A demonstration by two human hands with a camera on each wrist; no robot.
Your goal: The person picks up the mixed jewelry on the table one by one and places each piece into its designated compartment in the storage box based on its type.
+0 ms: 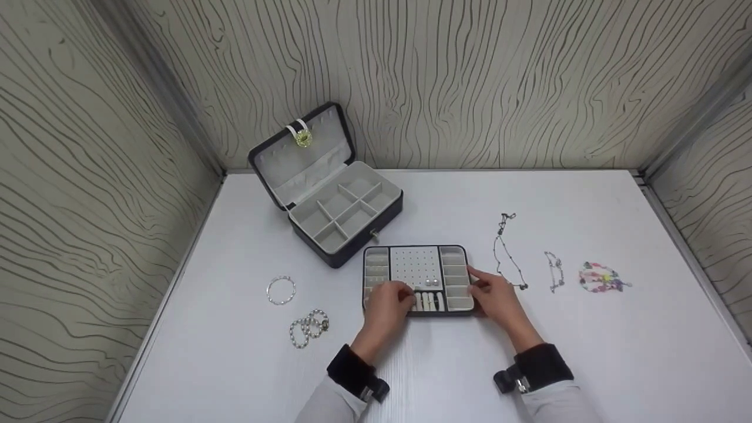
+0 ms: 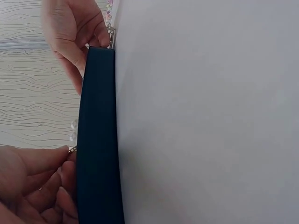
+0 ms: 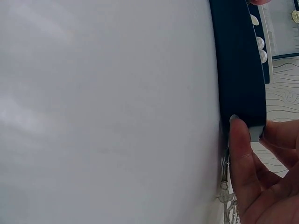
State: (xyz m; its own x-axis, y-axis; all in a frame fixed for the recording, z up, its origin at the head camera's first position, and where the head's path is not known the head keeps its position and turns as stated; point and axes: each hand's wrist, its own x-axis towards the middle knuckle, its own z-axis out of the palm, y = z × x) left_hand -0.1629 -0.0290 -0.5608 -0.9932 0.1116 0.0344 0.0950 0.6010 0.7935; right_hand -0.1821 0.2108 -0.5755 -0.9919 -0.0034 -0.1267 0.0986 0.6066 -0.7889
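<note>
In the head view, a shallow rectangular tray (image 1: 443, 314) with rounded corners and a dark rim is seen on the white surface (image 1: 446, 364). Pale compartments (image 1: 455, 271) are lined along both ends; between them is set a white panel (image 1: 415, 267) pierced with small holes and bearing two pearl-like studs (image 1: 435, 282). In front, padded pale rolls (image 1: 432, 301) are ranged side by side. The right end is grasped by the fingers of the right hand (image 1: 494, 299); at the rolls, something small is pinched by those of the left hand (image 1: 388, 302). A dark open box (image 1: 352, 245) is placed behind to the left, and pearl-like beaded bracelets (image 1: 306, 326) are laid nearer.

In the left wrist view, the tray is shown edge-on, its side smooth and dark blue; a tiny metallic piece (image 2: 71, 150) of linked or beaded texture is held between the left thumb and fingers.

In the right wrist view, the tray's corner is clasped by the right hand, and a silvery chain (image 3: 225, 189) is seen close beside it on the surface
</note>
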